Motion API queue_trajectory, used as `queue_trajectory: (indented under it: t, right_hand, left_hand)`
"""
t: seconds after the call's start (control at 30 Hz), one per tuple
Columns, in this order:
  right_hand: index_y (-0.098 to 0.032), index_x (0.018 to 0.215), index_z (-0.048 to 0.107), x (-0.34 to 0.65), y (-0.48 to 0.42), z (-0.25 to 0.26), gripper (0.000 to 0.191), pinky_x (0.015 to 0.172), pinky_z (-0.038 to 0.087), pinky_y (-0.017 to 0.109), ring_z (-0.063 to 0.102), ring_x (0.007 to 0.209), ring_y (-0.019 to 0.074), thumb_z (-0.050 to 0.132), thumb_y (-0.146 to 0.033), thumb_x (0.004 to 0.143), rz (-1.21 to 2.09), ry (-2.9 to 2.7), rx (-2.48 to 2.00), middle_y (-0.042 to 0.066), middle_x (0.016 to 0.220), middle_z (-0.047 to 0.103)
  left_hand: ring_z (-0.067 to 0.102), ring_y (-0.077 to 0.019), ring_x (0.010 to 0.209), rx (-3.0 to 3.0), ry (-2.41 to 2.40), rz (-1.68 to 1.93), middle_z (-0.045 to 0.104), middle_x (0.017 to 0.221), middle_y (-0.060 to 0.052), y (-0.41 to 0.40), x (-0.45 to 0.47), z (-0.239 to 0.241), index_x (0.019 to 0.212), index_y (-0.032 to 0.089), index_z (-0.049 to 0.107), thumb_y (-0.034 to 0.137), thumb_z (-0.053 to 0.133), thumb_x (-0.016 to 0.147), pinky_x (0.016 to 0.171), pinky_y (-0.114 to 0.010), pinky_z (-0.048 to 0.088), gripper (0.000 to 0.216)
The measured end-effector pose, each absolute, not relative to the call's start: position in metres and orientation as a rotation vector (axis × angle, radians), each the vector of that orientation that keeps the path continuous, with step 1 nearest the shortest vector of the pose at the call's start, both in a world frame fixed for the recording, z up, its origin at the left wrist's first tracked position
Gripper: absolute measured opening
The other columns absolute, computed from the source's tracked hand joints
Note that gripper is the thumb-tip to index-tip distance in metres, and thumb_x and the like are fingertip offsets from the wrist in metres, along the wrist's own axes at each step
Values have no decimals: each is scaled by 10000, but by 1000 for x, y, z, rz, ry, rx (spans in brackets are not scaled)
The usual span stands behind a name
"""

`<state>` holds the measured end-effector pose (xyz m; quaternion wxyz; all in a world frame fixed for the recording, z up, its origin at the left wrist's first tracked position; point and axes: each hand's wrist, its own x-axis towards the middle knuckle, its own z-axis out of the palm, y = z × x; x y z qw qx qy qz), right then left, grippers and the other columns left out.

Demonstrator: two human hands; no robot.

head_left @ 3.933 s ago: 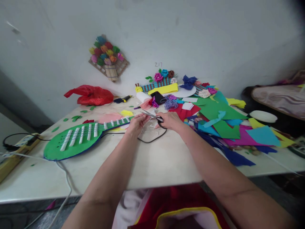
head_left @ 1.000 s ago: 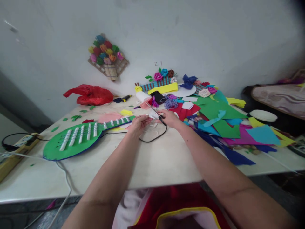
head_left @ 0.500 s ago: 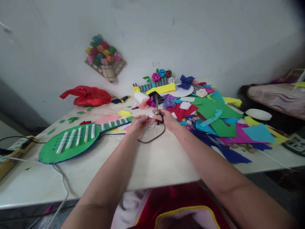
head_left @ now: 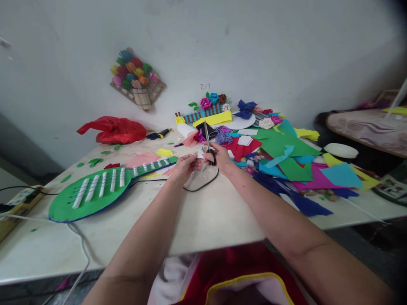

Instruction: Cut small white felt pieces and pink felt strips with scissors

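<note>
My left hand [head_left: 186,164] pinches a small white piece of paper [head_left: 200,151] at its fingertips. Close beside it, my right hand [head_left: 219,157] is closed around the black handles of a pair of scissors [head_left: 207,137], whose blades point up and away from me. My right fingertips also touch the white piece. To the left lies a green paper guitar [head_left: 92,199] with white rolled strips across its body and neck. Its neck ends close to my left hand. White scraps lie under my hands, partly hidden.
Coloured paper sheets [head_left: 286,144] are heaped on the right. A red plastic bag [head_left: 116,130] and a glue gun or similar black-yellow tool [head_left: 163,133] stand behind. A black cord [head_left: 203,186] loops near my hands; a power strip [head_left: 22,203] sits at left.
Both hands stay close together at the white piece, with only small finger movements. The whole view has shifted slightly.
</note>
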<state>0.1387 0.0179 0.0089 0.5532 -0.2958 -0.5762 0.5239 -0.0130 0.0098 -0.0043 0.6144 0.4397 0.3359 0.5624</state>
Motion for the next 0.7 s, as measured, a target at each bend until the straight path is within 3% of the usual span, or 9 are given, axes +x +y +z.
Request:
queue_trajectory:
  t: [0.13,0.3,0.47,0.6,0.7]
  right_hand:
    - [-160,1060,566,140,18,8,512,428,419,190,512,430,76,689,-342,599,1268,-1329,-728,-70,509,543]
    - [-154,1041,548,142,23,7,521,324,272,155,520,426,98,687,-410,609,1254,-1244,-791,-51,494,531]
    - [-150,1021,529,148,34,8,531,421,414,214,513,424,108,719,-401,593,1069,-1257,-1088,-45,498,542]
    - [-166,899,628,165,39,12,408,581,464,258,621,687,182,706,-422,592,552,-1538,-1495,40,714,653]
    - [-185,909,661,176,38,16,363,692,452,282,612,889,233,682,-401,619,265,-1764,-1693,77,908,682]
  left_hand:
    - [535,-83,431,1048,791,1378,615,566,-20,7,-13,-3,630,114,579,298,753,605,456,-203,432,254]
    - [533,-89,436,1059,846,1428,610,552,-21,5,-11,2,621,119,583,338,775,560,465,-213,434,297]
    - [508,-86,393,1096,931,1472,590,512,-11,5,-10,3,569,125,554,387,769,541,414,-209,409,340]
    - [486,-84,368,1101,998,1526,568,477,-3,6,-11,2,530,127,527,387,758,530,381,-209,391,348]
    - [505,-98,382,1060,1026,1551,578,482,-14,7,-12,2,543,125,533,370,754,520,401,-226,416,331]
